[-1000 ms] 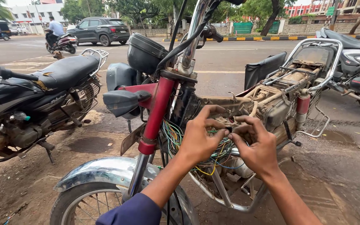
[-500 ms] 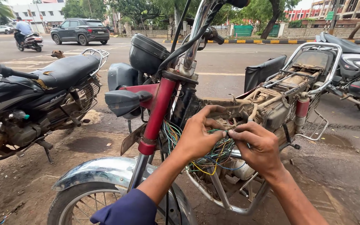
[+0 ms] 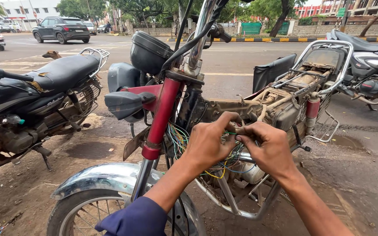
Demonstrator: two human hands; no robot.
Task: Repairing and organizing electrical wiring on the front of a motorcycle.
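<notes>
pinching together at one spot, the fingertips of the left hand (image 3: 206, 142) and the right hand (image 3: 267, 146) meet over a bundle of thin wires (image 3: 228, 150), just below the bare frame (image 3: 241, 109) of a stripped motorbike. both hands are closed: thumbs and forefingers press on the same short stretch of wire, a green strand showing between them. half a second ago the fingers sat slightly apart on the bundle; now they touch, nearly knuckle to knuckle, and the view has drawn closer, which suggests the work has narrowed to a single joint or strand. what exactly sits between the fingertips is too small to tell.

loose wires in yellow, blue and green hang under the hands, trailing towards the red fork (image 3: 160, 118). the front wheel (image 3: 110, 205) with its chrome mudguard lies below the left forearm, which wears a blue sleeve (image 3: 132, 218).

further out: a black motorbike (image 3: 36, 96) parked on the left, another at far right, wet dirt underfoot, a dark car (image 3: 61, 29) on the road behind.
</notes>
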